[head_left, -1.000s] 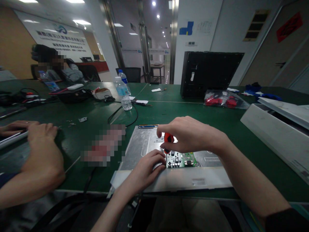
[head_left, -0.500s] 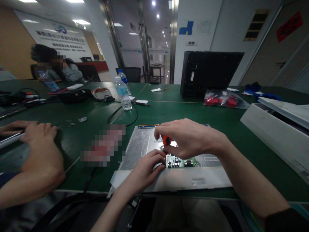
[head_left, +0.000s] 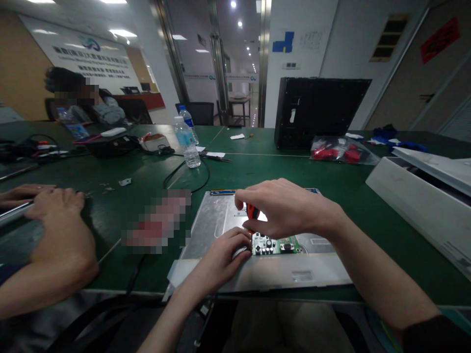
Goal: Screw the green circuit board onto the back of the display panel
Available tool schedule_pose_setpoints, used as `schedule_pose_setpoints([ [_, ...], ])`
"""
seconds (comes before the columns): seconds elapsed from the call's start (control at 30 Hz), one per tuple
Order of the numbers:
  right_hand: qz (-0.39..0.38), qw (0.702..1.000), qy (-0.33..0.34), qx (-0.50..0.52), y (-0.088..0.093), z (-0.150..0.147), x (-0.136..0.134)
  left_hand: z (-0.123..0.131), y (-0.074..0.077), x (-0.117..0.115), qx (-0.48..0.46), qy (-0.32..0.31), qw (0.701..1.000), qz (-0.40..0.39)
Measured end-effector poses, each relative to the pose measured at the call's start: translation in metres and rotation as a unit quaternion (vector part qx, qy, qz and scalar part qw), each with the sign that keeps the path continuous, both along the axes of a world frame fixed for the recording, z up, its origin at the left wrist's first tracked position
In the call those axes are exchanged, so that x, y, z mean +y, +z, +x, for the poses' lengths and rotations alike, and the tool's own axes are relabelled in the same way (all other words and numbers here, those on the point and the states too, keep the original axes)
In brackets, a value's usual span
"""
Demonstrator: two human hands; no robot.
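A silver metal panel [head_left: 206,220] lies flat on the green table, with a green circuit board [head_left: 274,245] on its middle. My right hand [head_left: 290,208] is closed round the red-orange handle of a screwdriver [head_left: 252,212], held upright over the board's left end; its tip is hidden. My left hand [head_left: 224,255] rests at the board's left edge, fingers bent together over something white that I cannot make out.
Another person's hands [head_left: 59,201] hold a silver object at the left. Two water bottles [head_left: 188,147], a black monitor-like case [head_left: 320,113], a bag of red parts [head_left: 338,151] and a white casing [head_left: 423,206] stand around. A pixelated patch covers something reddish.
My right hand and the screwdriver handle have shifted very slightly left. My left hand keeps its place at the board's edge.
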State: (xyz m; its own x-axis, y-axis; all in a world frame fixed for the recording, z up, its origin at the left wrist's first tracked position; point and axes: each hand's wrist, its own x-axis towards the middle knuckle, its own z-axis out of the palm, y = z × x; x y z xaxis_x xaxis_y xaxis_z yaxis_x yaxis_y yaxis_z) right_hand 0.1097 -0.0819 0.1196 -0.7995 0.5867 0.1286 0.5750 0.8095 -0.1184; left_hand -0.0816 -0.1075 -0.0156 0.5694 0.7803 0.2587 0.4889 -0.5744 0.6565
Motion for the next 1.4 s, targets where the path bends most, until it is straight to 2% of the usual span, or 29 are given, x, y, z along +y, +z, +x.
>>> schedule_pose_setpoints([
  [0.23,0.025,0.999,-0.028,-0.015,-0.001,-0.005,0.001,0.0,0.001,0.0,-0.003,-0.005,1.0,-0.01],
  [0.5,0.04,0.999,-0.011,0.001,-0.001,-0.002,0.002,0.0,0.001,-0.001,-0.001,-0.004,1.0,-0.017],
  [1.07,0.046,0.998,-0.031,0.015,0.004,0.007,0.004,-0.002,-0.002,0.0,-0.001,-0.015,1.0,-0.026],
  [1.23,0.065,0.993,-0.088,0.048,0.01,0.019,0.008,-0.003,-0.001,0.0,-0.009,-0.02,0.999,-0.023],
  [1.33,0.051,0.981,-0.15,0.114,0.01,0.036,0.016,-0.002,0.001,-0.002,-0.008,-0.01,1.0,-0.019],
  [1.4,0.023,0.967,-0.175,0.185,0.004,0.051,0.025,-0.002,0.002,-0.003,-0.008,-0.002,1.0,-0.014],
])
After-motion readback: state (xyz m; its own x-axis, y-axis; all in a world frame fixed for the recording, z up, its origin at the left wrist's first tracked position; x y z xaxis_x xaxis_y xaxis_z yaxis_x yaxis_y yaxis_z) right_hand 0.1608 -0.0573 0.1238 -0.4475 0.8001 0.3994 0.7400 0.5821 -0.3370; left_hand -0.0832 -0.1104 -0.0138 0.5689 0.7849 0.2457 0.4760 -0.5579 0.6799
